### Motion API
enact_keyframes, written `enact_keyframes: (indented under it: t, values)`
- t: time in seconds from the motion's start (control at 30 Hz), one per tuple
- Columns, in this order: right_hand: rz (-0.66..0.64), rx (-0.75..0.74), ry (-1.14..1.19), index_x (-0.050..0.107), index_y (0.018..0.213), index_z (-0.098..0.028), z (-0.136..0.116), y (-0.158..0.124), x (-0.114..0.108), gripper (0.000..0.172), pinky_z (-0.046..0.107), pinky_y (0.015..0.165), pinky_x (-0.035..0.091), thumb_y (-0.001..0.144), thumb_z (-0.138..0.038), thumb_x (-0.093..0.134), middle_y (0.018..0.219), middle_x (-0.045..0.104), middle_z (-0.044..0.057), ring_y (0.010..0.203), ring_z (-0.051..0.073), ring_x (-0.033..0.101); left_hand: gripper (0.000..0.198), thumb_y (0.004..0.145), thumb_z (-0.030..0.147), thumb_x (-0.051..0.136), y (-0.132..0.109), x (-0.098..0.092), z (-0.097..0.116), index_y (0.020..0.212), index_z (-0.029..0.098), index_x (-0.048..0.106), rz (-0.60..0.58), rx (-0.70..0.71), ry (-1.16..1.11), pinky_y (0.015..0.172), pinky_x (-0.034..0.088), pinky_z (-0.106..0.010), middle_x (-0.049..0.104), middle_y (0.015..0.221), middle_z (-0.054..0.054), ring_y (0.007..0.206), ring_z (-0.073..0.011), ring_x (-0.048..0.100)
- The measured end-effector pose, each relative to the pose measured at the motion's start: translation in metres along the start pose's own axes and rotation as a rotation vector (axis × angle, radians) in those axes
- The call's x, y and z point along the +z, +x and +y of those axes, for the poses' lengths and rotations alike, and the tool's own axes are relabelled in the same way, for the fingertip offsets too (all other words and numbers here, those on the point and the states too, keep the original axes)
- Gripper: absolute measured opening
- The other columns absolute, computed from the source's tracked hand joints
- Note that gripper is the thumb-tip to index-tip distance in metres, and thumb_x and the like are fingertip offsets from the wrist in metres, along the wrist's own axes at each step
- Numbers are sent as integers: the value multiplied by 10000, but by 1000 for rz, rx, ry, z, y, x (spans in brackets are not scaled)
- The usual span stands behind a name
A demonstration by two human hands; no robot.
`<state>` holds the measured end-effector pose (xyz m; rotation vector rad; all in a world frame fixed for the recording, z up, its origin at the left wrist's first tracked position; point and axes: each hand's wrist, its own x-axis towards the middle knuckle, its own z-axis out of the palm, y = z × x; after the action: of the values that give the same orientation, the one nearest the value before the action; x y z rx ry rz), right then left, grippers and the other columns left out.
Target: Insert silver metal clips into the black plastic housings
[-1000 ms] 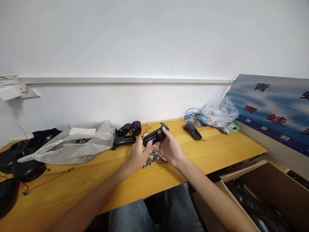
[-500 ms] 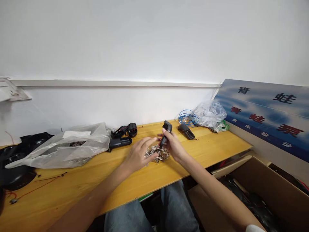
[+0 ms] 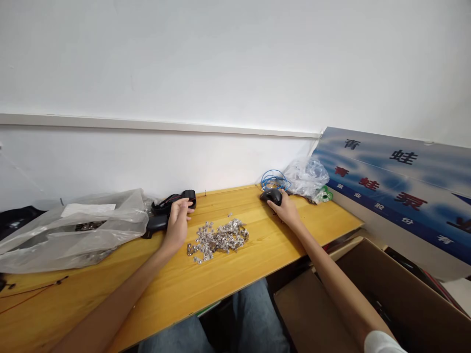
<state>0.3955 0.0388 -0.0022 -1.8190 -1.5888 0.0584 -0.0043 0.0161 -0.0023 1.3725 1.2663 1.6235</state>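
Observation:
My right hand (image 3: 286, 210) grips a black plastic housing (image 3: 271, 196) near the back right of the table, thumb on its near side. Part of the housing is hidden by my fingers. My left hand (image 3: 178, 224) is at the black parts on the left, its fingers apart and slightly curved. Beside its wrist lies a black handle-shaped part (image 3: 156, 224), and just behind its fingertips stands a rounded black piece (image 3: 189, 197). Whether the fingers touch them I cannot tell. Between my hands spreads a pile of small shiny metal pieces (image 3: 222, 238).
A clear plastic bag (image 3: 125, 215) with metal pieces lies at the left. Blue wire (image 3: 275, 179) and a crumpled clear bag (image 3: 307, 176) sit at the back right. An open cardboard box (image 3: 397, 284) stands below the table's right end, by a printed board (image 3: 390, 181).
My right hand has carried the black housing from above the metal pieces to the back right. My left hand has moved left, off the pile to the black parts. The view has shifted.

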Motion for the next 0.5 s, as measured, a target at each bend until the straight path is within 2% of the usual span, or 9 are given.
enact_keyframes:
  t: [0.13,0.23,0.33,0.43,0.5]
  values:
    - [4,-5,-18,289,1627,-35,2,-9,10,1110,542,1158,446,798,-616,746,1574,490,318,1427,450,528,524,977,669,497,0,0,-2,1217,210,570,-18,29,25,866,515,-383,680,1251,-135,1043,-249,664]
    - [2,-7,13,307,1618,-73,0,-10,10,1017,534,1168,443,815,-546,715,1583,489,287,1427,430,531,467,990,603,518,-3,-1,0,1226,204,569,-64,120,167,965,520,-424,679,1253,-138,1087,-263,663]
    - [39,-35,117,395,1551,-91,-1,-11,5,881,529,1181,431,823,-501,673,1528,547,262,1394,398,555,390,1015,511,513,-1,-7,4,1236,197,580,-101,340,421,1041,499,-464,681,1244,-148,1138,-292,647]
    - [108,-58,245,503,1438,-100,2,-24,-8,804,551,1145,457,811,-570,684,1395,632,257,1283,396,613,372,1028,436,475,6,-18,8,1267,178,597,-84,532,728,1115,434,-526,676,1293,-186,1251,-357,597]
    - [175,-38,283,533,1409,-106,7,-45,-25,804,560,1106,484,817,-627,688,1345,654,250,1231,399,639,421,1013,412,475,11,-25,8,1317,147,594,-69,557,935,1105,410,-573,653,1358,-228,1296,-412,563]
